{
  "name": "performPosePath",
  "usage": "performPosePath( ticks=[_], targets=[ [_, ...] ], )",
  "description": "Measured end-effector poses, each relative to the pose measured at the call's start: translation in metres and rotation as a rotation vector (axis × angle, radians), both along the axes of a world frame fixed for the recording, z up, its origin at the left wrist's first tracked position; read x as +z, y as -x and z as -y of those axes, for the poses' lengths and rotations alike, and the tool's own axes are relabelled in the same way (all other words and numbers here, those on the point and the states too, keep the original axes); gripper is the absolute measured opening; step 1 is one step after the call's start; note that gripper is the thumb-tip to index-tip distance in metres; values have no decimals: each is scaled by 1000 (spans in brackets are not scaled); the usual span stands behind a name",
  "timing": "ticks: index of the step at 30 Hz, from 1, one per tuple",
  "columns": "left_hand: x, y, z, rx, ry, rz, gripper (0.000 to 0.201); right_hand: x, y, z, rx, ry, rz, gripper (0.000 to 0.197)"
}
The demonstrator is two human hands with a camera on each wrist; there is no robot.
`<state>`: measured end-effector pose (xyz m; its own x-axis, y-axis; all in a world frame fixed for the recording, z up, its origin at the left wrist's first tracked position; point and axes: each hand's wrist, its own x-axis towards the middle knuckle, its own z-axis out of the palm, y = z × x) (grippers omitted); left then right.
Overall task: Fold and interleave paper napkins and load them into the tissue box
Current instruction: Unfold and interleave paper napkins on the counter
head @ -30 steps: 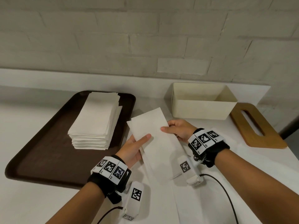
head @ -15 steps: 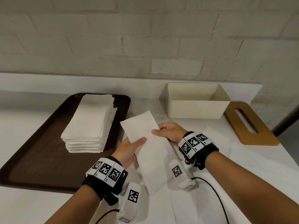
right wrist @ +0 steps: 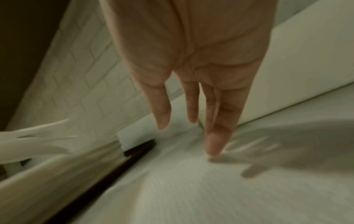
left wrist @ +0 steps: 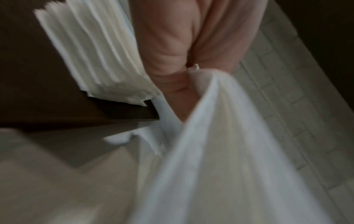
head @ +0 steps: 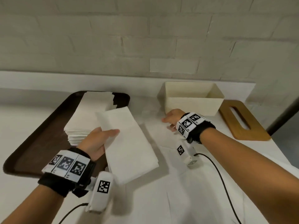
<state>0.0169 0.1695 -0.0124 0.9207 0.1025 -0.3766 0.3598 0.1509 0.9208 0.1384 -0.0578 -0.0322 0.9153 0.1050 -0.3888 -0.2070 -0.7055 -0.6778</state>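
Right hand [head: 172, 118] now off the napkin [head: 129, 146], fingers [right wrist: 216, 136] straight on the bench [head: 186, 191], left hand [head: 97, 143] pinching napkin alone.

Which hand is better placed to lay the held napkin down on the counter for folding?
Left, probably. The left hand already grips the napkin above the counter, while the right hand is open and holds nothing.

White napkins [head: 90, 113], dark brown tray [head: 40, 143], seemingly cream tissue box [head: 192, 105], tan wooden lid [head: 252, 133]
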Motion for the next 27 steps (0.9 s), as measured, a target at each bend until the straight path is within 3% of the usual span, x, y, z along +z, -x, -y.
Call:
performPosePath(
  ticks=[3, 8, 10, 12, 16, 19, 21, 24, 27],
  targets=[
    [-17, 15, -3, 31, 21, -63, 29, -8, -3, -10, 172, 357, 56, 70],
    [-38, 32, -6, -15, 37, -140, 29, 0, 7, -20, 634, 802, 278, 43],
    [-42, 35, -6, -26, 47, -151, 24, 5, 8, -17, 714, 922, 305, 40],
    [-44, 36, -4, -23, 49, -159, 22, 3, 6, -12, 704, 984, 265, 51],
    [-45, 30, 2, -37, 61, -158, 30, -2, 6, 10, 513, 966, 125, 86],
    [-43, 26, 12, -72, 57, -140, 31, -2, 9, 30, 469, 925, 109, 76],
    [-42, 23, 20, -101, 70, -124, 30, -2, 9, 39, 424, 829, 8, 74],
    [-40, 20, 31, -117, 81, -97, 30, 13, 10, 48, 301, 507, -5, 58],
    [-41, 13, 41, -76, 73, -65, 40, 47, 21, 54, 174, 28, 49, 37]
  ],
)
